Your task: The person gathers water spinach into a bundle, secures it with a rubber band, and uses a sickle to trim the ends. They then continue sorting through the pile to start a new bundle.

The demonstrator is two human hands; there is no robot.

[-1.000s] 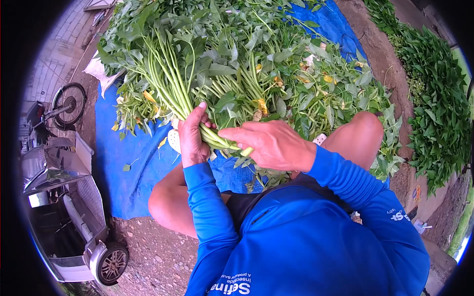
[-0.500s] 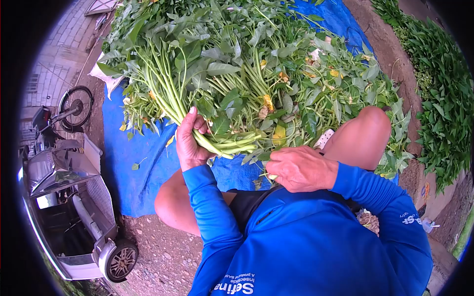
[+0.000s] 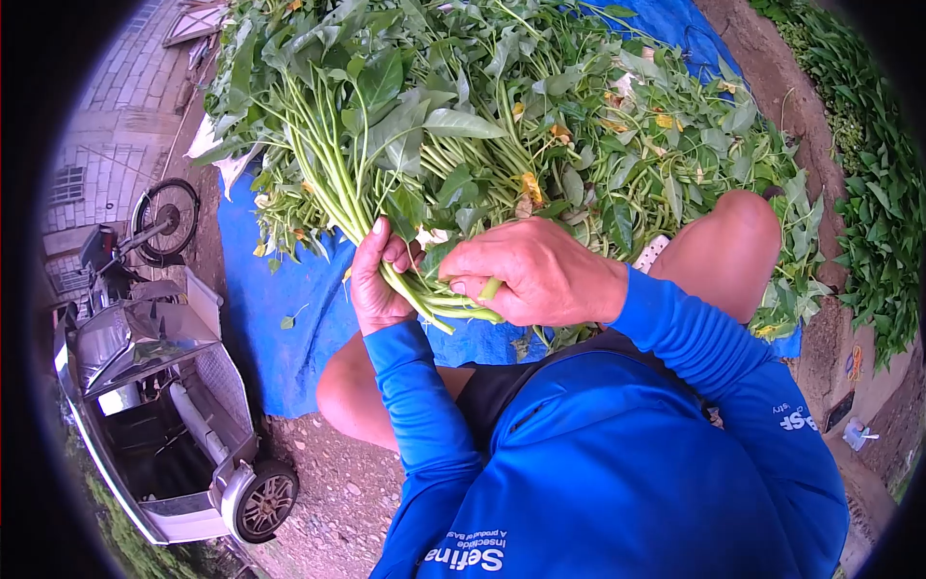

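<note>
A bunch of long green stems with leaves (image 3: 333, 179) is gripped in my left hand (image 3: 383, 280), its cut ends pointing down to the right and its leaves spread over the heap. Beside those cut ends, my right hand (image 3: 540, 273) is closed with thumb and fingers pinched, and a short piece of green stem (image 3: 490, 288) shows between them. Beyond both hands lies a large heap of leafy greens (image 3: 579, 125) with some yellow leaves. Under the heap is a blue tarp (image 3: 280, 338).
A motorcycle (image 3: 145, 232) with a metal sidecar (image 3: 159, 415) stands at the left. My bent knees (image 3: 719, 246) flank the near edge of the tarp. More green plants (image 3: 878, 212) line the right side, with a plastic cup (image 3: 857, 434) lower down.
My right hand has moved left and up from near my lap to the cut ends of the bunch. My left hand still holds the bunch. The whole view has shifted slightly.
</note>
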